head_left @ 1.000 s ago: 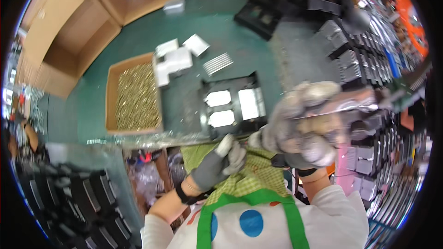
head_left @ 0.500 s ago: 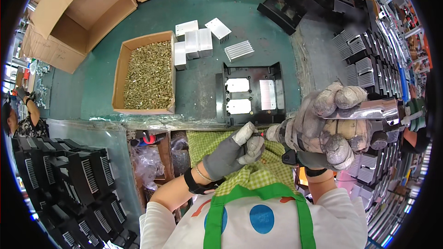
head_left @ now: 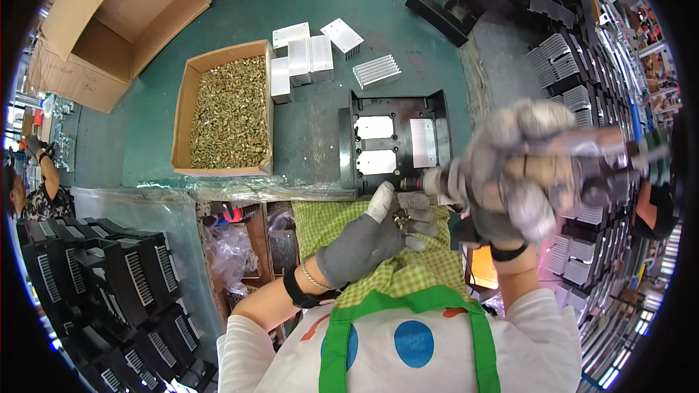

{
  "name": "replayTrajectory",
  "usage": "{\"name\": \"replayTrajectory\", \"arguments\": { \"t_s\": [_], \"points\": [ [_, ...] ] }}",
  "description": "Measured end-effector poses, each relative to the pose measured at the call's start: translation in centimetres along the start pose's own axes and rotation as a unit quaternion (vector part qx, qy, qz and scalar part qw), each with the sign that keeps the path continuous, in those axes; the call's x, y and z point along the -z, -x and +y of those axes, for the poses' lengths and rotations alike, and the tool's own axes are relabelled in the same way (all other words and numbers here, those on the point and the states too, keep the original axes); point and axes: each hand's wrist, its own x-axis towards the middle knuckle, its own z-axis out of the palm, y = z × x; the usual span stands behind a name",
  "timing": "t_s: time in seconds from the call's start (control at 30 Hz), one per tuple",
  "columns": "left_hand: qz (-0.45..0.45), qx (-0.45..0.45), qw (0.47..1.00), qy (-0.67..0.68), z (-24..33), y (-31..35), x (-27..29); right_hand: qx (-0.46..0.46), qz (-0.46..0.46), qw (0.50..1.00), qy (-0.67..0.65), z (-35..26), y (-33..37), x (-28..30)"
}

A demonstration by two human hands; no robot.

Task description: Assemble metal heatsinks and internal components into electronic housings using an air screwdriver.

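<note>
My right hand (head_left: 513, 167), in a worn grey glove with taped fingers, grips a power screwdriver (head_left: 601, 142); both are smeared by motion. Its narrow front end points left, at the near edge of a black plastic housing (head_left: 348, 145). Whether the bit touches the housing I cannot tell. Just below that edge is my left hand (head_left: 364, 240), gloved in grey, palm up with its fingers loosely spread. Some small brass-coloured screws (head_left: 400, 221) lie cupped in it. Inside the housing sit pale metal plates (head_left: 423, 143).
An open carton (head_left: 179, 120) full of brassy screws stands left of the housing. Silver heat sinks (head_left: 376, 71) lie beyond it. Black housings are stacked at the left (head_left: 109, 276) and far right (head_left: 444, 7). A co-worker (head_left: 47, 182) is at the far left.
My left hand has gone from a pinch near the screwdriver's tip to lying palm up with fingers spread, showing screws. The screwdriver's tip has risen to the housing's near edge.
</note>
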Motion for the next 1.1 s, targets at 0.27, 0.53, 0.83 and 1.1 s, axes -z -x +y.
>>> {"name": "replayTrajectory", "arguments": {
  "t_s": [0.27,0.53,0.83,1.1],
  "points": [
    [0.031,0.060,0.995,-0.075,0.7,1.2,0.4,0.113,0.057,0.984,0.124,6.2,-6.8,0.4],
    [0.058,0.061,0.993,-0.081,1.2,2.3,1.9,-0.002,0.082,0.985,0.152,6.1,-6.6,-0.4],
    [0.075,0.007,0.991,-0.112,1.6,1.5,0.8,-0.010,0.065,0.992,0.109,6.4,-6.8,-1.0],
    [0.073,-0.047,0.996,-0.024,1.0,0.9,0.4,0.038,-0.009,0.996,0.077,4.9,-4.9,0.5]
  ]
}}
